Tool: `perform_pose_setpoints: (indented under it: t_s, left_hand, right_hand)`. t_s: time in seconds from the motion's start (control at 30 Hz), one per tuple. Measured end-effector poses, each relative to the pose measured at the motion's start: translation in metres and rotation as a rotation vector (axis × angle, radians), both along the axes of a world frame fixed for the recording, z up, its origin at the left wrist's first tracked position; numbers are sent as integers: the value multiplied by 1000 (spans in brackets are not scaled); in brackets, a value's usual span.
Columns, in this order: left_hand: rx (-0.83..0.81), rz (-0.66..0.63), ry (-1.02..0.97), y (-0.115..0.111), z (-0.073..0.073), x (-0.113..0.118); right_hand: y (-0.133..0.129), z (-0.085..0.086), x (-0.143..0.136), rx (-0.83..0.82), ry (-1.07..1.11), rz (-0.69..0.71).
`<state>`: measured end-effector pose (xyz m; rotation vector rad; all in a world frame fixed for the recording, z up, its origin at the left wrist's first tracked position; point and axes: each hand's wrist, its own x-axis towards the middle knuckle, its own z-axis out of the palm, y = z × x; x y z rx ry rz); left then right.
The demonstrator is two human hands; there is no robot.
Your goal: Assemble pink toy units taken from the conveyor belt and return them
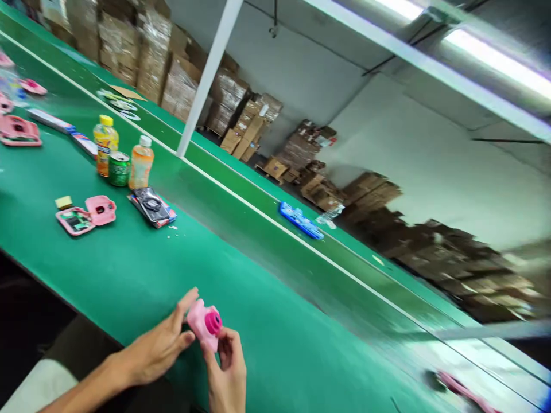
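A small pink toy camera (198, 320) with a magenta lens is held just above the green bench, near the front edge. My right hand (228, 361) pinches its lower right side between thumb and fingers. On the opposite side, my left hand (161, 344) has its fingers along the camera's left edge and its thumb close to the lower corner. An opened pink camera casing (101, 210) lies to the left with a green circuit board inside. Beside that, a black part with a round dial (152, 205) rests on a flat box.
Two drink bottles (141, 163) and a green can (119, 168) stand at the back left. More pink casings (19, 131) lie at far left. A blue toy piece (300, 219) is on the belt (258, 223) behind the white line. A white post (210, 77) rises there.
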<state>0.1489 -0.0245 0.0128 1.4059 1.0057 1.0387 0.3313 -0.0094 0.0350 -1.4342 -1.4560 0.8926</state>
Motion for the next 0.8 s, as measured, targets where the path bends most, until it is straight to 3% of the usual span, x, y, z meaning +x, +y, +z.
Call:
perform_pose_setpoints:
  t_s: [0.07, 0.17, 0.27, 0.3, 0.37, 0.47, 0.57, 0.7, 0.8]
  left_hand:
    - [97, 199, 107, 5, -1, -33]
    - [225, 806, 403, 13, 8, -115]
    - [73, 1289, 739, 19, 27, -214]
    - [-50, 1329, 873, 23, 33, -243]
    - [-153, 1288, 932, 36, 41, -288]
    - [-261, 1135, 972, 61, 39, -321]
    - [-300, 1049, 1041, 80, 30, -323]
    - [-304, 1027, 1128, 85, 20, -315]
    - [-268, 1017, 1137, 82, 19, -309]
  right_hand:
    - [40, 16, 16, 61, -201, -31]
    - [122, 41, 51, 146, -411, -209]
    - [199, 59, 78, 145, -444, -345]
    - [218, 63, 84, 138, -448, -375]
    - [242, 67, 90, 140, -449, -415]
    - [241, 58, 73, 221, -397, -388]
    - [213, 25, 4, 301, -252, -48]
    - [177, -20, -152, 169, -157, 467]
    - [176, -29, -255, -16, -120, 667]
